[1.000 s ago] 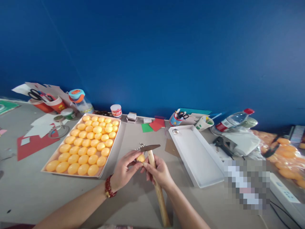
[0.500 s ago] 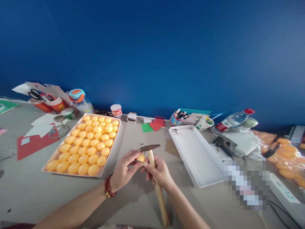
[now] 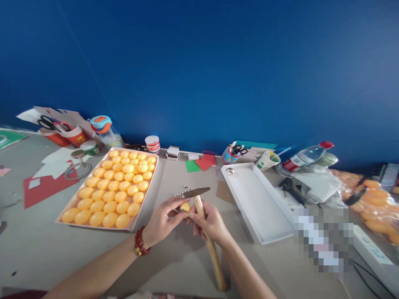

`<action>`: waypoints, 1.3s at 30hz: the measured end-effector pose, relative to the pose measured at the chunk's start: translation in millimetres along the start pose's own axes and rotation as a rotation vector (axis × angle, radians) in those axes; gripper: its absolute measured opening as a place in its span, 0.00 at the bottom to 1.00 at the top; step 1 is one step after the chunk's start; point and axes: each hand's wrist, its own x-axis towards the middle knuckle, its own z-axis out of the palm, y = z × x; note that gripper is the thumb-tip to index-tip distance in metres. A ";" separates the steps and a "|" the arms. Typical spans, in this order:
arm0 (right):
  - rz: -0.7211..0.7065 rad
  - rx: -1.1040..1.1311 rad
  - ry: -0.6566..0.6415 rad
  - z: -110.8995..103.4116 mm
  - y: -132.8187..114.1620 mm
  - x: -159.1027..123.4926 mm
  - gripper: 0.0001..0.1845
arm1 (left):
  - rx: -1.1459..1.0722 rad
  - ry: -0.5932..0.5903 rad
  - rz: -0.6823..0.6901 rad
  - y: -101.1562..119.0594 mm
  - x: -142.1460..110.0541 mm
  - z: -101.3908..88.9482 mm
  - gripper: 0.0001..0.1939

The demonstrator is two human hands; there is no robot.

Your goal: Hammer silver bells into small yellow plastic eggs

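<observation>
My left hand [image 3: 165,219] has its thumb and fingers closed round a small yellow-orange plastic ball [image 3: 185,206], with something dark along its lower edge. My right hand [image 3: 210,223] pinches close against the ball's lower right side; what sits between its fingertips is too small to make out. A hammer with a dark metal head [image 3: 197,192] and a wooden handle [image 3: 215,261] runs beneath my right hand, its head just beyond the fingers. Small shiny beads or metal bits [image 3: 184,191] lie by the hammer head.
To the left stands a shallow box [image 3: 133,224] with rows of orange balls. At the right is a white tray [image 3: 264,216] with a small metal piece in its far corner. Cups, a bottle [image 3: 307,157], coloured paper and a bag of balls [image 3: 374,199] line the back and right.
Both hands stay together at the ball, with only a slight shift of the fingers and left wrist. The hammer, box and tray keep their places.
</observation>
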 end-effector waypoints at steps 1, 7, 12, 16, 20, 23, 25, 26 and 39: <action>-0.003 0.002 0.002 0.0 0.1 0.0 0.18 | -0.003 0.007 -0.001 0.1 -0.3 0.4 0.18; -0.003 0.023 0.021 2.7 3.5 1.3 0.20 | -0.033 0.064 0.029 -4.0 -3.1 4.8 0.18; -0.017 0.070 0.020 5.4 6.7 1.1 0.22 | 0.051 0.125 0.103 -8.6 -5.1 6.0 0.17; -0.030 0.096 0.030 7.2 9.3 0.2 0.22 | 0.115 0.140 0.150 -9.0 -6.2 5.6 0.17; -0.021 0.128 0.038 9.9 11.3 0.6 0.23 | 0.170 0.158 0.222 -7.1 -6.7 5.0 0.17; -0.019 0.148 0.052 11.0 12.2 1.2 0.22 | 0.168 0.170 0.228 -3.9 -5.7 4.8 0.17; -0.021 0.158 0.049 10.7 12.1 1.4 0.22 | 0.128 0.171 0.195 -1.1 -4.6 4.9 0.16; -0.020 0.162 0.041 10.2 11.8 1.4 0.21 | 0.102 0.164 0.172 0.2 -4.1 5.0 0.16; -0.127 -0.129 0.044 -8.5 -8.0 -11.1 0.17 | -0.303 0.122 -0.049 -5.4 8.0 4.2 0.24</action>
